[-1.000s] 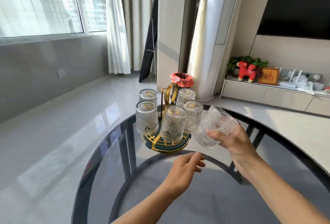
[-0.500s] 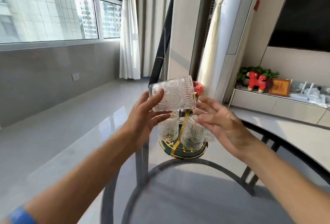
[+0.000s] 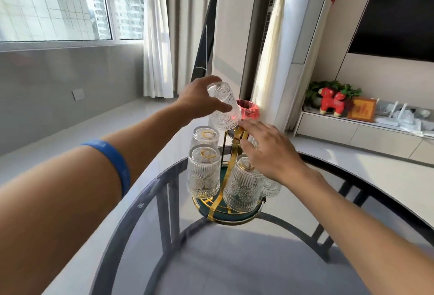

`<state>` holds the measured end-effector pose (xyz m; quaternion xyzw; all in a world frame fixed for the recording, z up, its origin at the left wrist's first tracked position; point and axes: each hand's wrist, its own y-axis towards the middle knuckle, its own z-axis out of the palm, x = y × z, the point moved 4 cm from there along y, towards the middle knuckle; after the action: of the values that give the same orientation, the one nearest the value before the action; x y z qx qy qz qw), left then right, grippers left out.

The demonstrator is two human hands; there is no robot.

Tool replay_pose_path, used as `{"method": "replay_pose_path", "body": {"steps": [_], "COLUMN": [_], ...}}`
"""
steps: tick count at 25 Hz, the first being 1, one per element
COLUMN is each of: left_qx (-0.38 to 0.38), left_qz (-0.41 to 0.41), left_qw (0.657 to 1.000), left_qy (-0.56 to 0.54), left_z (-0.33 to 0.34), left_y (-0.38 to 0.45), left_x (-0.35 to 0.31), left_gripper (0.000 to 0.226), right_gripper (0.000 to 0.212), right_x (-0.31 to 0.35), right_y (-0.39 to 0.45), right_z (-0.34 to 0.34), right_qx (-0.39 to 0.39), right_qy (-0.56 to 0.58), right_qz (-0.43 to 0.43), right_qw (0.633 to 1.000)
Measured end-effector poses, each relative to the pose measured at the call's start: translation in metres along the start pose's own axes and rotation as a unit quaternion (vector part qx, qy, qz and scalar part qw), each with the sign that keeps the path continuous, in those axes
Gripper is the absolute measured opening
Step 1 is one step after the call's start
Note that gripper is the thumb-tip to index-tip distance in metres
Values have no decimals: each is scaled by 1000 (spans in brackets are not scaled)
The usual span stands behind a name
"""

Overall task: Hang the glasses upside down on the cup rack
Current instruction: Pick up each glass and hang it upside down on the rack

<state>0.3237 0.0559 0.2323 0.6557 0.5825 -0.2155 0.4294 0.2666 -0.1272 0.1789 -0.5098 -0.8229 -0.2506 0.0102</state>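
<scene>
Left hand (image 3: 199, 102) grips a glass (image 3: 224, 106) around its base, mouth turned down and tilted toward 5 o'clock, just above the rack (image 3: 231, 151). Its long axis leans a little off vertical, base toward 11 o'clock. Right hand (image 3: 270, 151) is open, fingers spread, at 5 o'clock from the held glass; whether it touches the rack's gold stem or the glass rim I cannot tell. Of the two, the left is the one carrying, and the right is nearer the rack's top.

Which peg is free is hidden behind the right hand, so the coming move, I judge, turns on bringing the glass mouth straight down over it. At least four glasses already hang inverted; one at 7 o'clock (image 3: 203, 172) and one at 5 o'clock (image 3: 243, 191) stand nearest the camera.

Beneath is a round glass bench (image 3: 234, 259) with a dark frame. Around it are pale floor, a window at 10 o'clock, curtains at 12 and a low cabinet at 2 o'clock.
</scene>
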Motion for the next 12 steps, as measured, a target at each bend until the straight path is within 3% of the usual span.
{"method": "replay_pose_path", "body": {"steps": [6, 12], "left_qx": [55, 132], "left_qz": [-6, 43], "left_qw": [982, 933], "left_qy": [180, 332], "left_z": [51, 89], "left_y": [32, 34], "left_x": [8, 26], "left_gripper": [72, 46], "right_gripper": [51, 55], "right_x": [4, 4], "right_y": [-5, -10], "right_z": [2, 6], "right_qx": [-35, -50], "right_qy": [-5, -1], "right_qz": [-8, -15], "right_qw": [999, 999]}}
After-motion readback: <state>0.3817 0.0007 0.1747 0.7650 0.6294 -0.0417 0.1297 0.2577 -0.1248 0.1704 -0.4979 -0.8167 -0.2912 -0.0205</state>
